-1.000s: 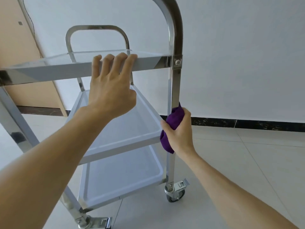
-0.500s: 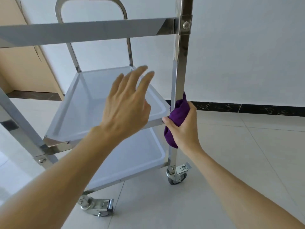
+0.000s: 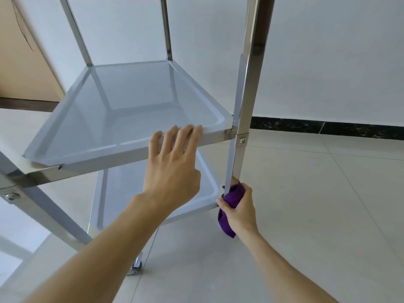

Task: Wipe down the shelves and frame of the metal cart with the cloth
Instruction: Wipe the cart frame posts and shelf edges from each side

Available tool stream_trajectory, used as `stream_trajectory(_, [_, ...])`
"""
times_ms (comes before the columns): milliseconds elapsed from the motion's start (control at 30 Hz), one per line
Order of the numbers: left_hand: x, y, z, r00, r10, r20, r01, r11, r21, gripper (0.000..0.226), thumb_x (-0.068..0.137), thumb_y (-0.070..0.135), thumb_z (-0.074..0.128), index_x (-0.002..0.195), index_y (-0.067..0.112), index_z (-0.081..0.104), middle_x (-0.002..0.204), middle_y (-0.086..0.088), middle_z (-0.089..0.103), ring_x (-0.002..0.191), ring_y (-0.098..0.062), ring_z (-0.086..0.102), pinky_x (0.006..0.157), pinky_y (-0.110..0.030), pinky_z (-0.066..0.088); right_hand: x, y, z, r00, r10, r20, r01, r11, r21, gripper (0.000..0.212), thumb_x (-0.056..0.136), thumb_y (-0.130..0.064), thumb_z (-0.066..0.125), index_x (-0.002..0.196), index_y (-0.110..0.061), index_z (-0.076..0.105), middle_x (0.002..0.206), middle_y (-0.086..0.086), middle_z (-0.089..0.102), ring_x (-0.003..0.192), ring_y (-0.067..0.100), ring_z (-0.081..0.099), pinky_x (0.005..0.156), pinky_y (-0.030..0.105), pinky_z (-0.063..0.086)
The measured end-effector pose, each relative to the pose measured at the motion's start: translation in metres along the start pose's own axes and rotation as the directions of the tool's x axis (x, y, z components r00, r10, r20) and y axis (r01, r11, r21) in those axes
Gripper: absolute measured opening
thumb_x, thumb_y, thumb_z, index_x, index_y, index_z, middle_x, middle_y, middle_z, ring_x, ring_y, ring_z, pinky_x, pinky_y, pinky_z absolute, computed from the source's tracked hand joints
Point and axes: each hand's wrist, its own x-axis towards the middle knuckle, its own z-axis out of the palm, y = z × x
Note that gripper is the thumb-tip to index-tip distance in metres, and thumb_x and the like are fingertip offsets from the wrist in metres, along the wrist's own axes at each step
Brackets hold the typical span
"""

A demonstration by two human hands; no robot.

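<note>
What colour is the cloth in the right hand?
Purple, plain with no pattern. The cloth shows best in the head view, gripped by the right hand against the cart post.

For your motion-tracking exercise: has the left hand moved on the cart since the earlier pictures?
Yes. The left hand moved down: a second ago it rested on the top shelf's front rail, and now its fingers rest on the front rim of the middle shelf.

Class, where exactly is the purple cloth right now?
Low in the head view, right of centre: the purple cloth is gripped by the right hand around the cart's front right leg, beside the bottom shelf.
</note>
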Motion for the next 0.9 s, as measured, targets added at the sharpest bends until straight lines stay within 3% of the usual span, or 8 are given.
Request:
stream_trajectory(133, [0.000,-0.001,0.005,1.000,0.018,-0.010,-0.018,0.999,0.029,0.083,0.070,0.015,0.060,0.148,0.013,0.030,0.144,-0.005,0.042,0.134,-0.032,0.036,0.113,-0.050,0.023,0.003,-0.014,0.004,0.998,0.022,-0.055,-0.024,0.999,-0.036,0.050,0.082,-0.019,0.078,0.118,-0.025,0.042,0.118,-0.001,0.060,0.108,0.021,0.061,0.096,0.044,0.050])
stream_trajectory(300, [0.001,0.000,0.008,0.998,-0.009,-0.065,0.009,1.000,-0.004,0.074,0.072,0.014,0.044,0.145,0.013,0.035,0.142,-0.005,0.046,0.132,-0.033,0.039,0.112,-0.050,0.023,0.017,-0.088,-0.014,0.965,-0.239,-0.104,0.246,0.968,0.057,0.055,0.079,-0.024,0.080,0.118,-0.035,0.043,0.117,-0.005,0.064,0.103,0.010,0.063,0.082,0.023,0.051])
stream_trajectory(433, [0.000,0.003,0.005,0.997,-0.034,-0.068,0.030,0.998,-0.059,0.073,0.072,0.012,0.040,0.144,0.013,0.038,0.141,-0.004,0.048,0.132,-0.032,0.039,0.113,-0.048,0.022,0.014,-0.088,-0.015,0.950,-0.294,-0.100,0.300,0.952,0.051,0.062,0.079,-0.019,0.079,0.120,-0.043,0.039,0.121,-0.007,0.062,0.109,0.012,0.061,0.089,0.029,0.053])
stream_trajectory(567, [-0.001,0.001,0.000,0.999,-0.021,-0.043,0.017,0.996,-0.089,0.074,0.073,0.009,0.048,0.146,0.012,0.038,0.144,-0.004,0.047,0.134,-0.032,0.038,0.114,-0.047,0.020,0.003,-0.033,0.000,0.997,-0.075,-0.024,0.075,0.997,-0.019,0.059,0.080,-0.008,0.077,0.124,-0.023,0.041,0.120,0.002,0.061,0.108,0.029,0.062,0.092,0.051,0.053])
stream_trajectory(667, [-0.001,-0.006,-0.004,1.000,-0.002,-0.030,-0.003,0.989,-0.149,0.076,0.073,0.008,0.054,0.147,0.014,0.038,0.145,-0.002,0.047,0.136,-0.030,0.037,0.115,-0.043,0.018,-0.003,-0.010,-0.001,0.992,0.099,0.077,-0.090,0.990,-0.110,0.059,0.082,-0.012,0.075,0.128,-0.018,0.039,0.122,0.013,0.059,0.108,0.042,0.061,0.094,0.056,0.051])
stream_trajectory(833, [-0.004,-0.018,-0.016,0.999,0.044,0.032,-0.035,0.967,-0.251,0.076,0.077,0.004,0.053,0.150,0.016,0.033,0.153,0.000,0.037,0.142,-0.024,0.029,0.118,-0.034,0.013,-0.021,-0.027,-0.010,0.991,0.109,0.083,-0.088,0.971,-0.222,0.061,0.080,-0.013,0.073,0.132,-0.020,0.041,0.121,0.011,0.059,0.105,0.031,0.062,0.091,0.047,0.054])
stream_trajectory(900, [-0.007,-0.026,-0.024,0.999,0.038,0.037,-0.024,0.945,-0.327,0.073,0.080,0.000,0.051,0.149,0.018,0.033,0.153,0.002,0.033,0.137,-0.022,0.032,0.116,-0.031,0.019,-0.036,-0.038,-0.020,0.987,0.109,0.114,-0.081,0.971,-0.227,0.051,0.079,-0.014,0.075,0.119,-0.031,0.047,0.113,0.002,0.063,0.096,0.016,0.066,0.077,0.028,0.056])
